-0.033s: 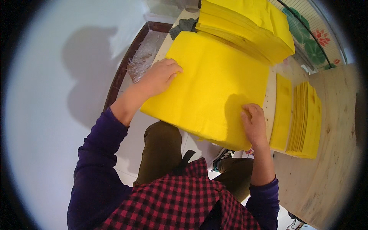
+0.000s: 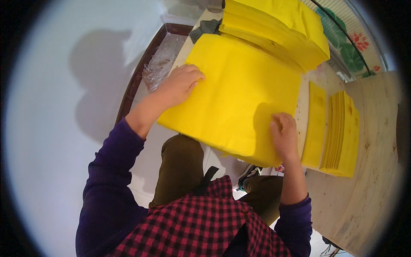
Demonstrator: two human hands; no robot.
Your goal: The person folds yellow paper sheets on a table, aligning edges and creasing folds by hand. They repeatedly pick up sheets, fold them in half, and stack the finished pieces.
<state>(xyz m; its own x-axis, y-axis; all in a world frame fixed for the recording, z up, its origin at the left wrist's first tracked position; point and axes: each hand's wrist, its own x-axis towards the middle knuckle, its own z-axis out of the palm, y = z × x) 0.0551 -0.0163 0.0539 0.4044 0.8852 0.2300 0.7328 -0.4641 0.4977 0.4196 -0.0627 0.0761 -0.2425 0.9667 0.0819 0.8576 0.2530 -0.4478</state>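
A wide yellow fabric sheet (image 2: 239, 94) lies over the near part of the wooden table, its front edge hanging over my knees. My left hand (image 2: 182, 83) rests on its left edge, fingers bent and pressed together against the fabric. On the right edge lies my right hand (image 2: 284, 132), its fingers curled in toward the thumb at the fabric. Some fingertips are hidden, so how firmly each hand grips cannot be told. Behind the sheet rises a thick stack of yellow fabric (image 2: 274, 34) in many layers.
To the right stand a folded yellow piece (image 2: 314, 124) and a row of folded yellow pieces (image 2: 342, 132) on the wooden table (image 2: 364, 188). A dark grey cloth (image 2: 205, 30) lies at the far left corner. Clear plastic scraps (image 2: 160, 64) sit beside the wall.
My right hand has shifted very slightly away from me, and the sheet a little with it. The left hand stays nearly in place.
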